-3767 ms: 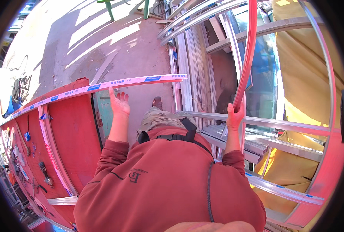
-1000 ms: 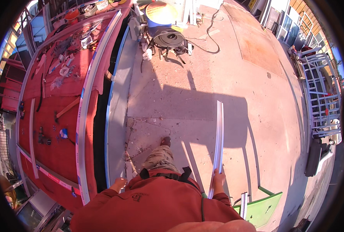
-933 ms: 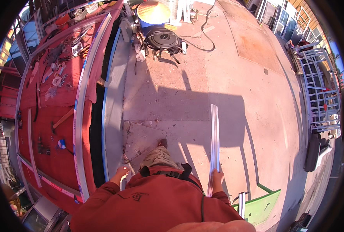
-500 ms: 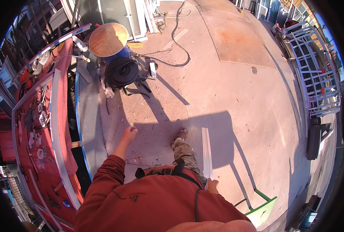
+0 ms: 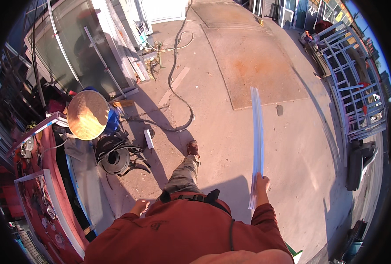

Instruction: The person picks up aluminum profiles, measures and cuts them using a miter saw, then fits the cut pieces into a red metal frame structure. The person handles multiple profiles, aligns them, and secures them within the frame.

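Silver-blue metal, grooved along its length, forms the long strip (image 5: 258, 132) at the person's right side. The right hand (image 5: 262, 181) wraps around the strip toward its rear end, with the fingers closed on it. Most of the visible length projects forward above the floor (image 5: 292, 176), roughly in line with the body; this alignment probably keeps it clear of the legs and of the items at left. Whether the strip is one piece or several laid together cannot be determined. The left hand (image 5: 140, 207) is beside the waist with nothing visible in it; its fingers appear bent, but how far they are closed cannot be told. One-handed support seems sufficient for the strip, which leaves this hand free. One shoe (image 5: 193, 148) is placed ahead of the body. At left, a red-covered table (image 5: 52, 152) bears a pale frame (image 5: 62, 213); the cover likely guards the frame against scratches. Near the table, a round tan board (image 5: 87, 115) caps a blue drum (image 5: 112, 121), just beside a black roll (image 5: 115, 161). A dark hose (image 5: 191, 115) curves across the floor ahead.
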Demonstrator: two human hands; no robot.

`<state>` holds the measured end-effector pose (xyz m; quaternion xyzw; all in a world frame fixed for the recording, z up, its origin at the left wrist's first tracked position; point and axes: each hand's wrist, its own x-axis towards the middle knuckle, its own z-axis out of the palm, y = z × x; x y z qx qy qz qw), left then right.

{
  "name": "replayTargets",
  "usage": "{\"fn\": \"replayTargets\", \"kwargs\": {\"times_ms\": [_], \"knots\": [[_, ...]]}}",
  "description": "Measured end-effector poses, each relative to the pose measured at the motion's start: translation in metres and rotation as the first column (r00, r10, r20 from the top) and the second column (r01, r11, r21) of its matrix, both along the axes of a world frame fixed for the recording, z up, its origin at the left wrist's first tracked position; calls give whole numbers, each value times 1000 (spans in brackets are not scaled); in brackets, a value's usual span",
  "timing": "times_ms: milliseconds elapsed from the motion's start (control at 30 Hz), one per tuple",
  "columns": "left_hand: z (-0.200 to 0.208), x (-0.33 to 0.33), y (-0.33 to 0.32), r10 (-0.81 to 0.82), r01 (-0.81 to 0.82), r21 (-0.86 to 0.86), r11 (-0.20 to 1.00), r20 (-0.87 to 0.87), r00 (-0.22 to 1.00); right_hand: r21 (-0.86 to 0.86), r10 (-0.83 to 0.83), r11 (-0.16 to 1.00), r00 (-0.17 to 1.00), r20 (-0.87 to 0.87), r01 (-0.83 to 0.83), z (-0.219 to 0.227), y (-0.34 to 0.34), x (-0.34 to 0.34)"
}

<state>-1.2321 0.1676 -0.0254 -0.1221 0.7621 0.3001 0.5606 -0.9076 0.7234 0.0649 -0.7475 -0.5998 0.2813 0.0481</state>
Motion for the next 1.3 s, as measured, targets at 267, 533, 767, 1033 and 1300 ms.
{"fn": "replayTargets", "kwargs": {"times_ms": [267, 533, 767, 1033, 1300], "knots": [[43, -253, 348, 137, -98, 180, 979, -218, 966, -224, -87, 966, 978, 189, 130, -6, 113, -85], [106, -493, 723, 301, -83, 469, 879, -412, 860, -373, -104, 909, 967, 230, 187, -5, 280, -248], [86, -589, 821, 131, -57, 238, 970, -311, 941, -343, 104, 939, 968, 229, -20, 25, 603, -430], [19, -669, 870, 292, -281, -215, 935, 23, 956, 71, 79, 995, 993, -88, -73, 69, 922, -658], [94, -923, 1193, 242, -236, 67, 969, -92, 966, -196, -65, 977, 992, 104, 84, 49, 1023, -749]]}}
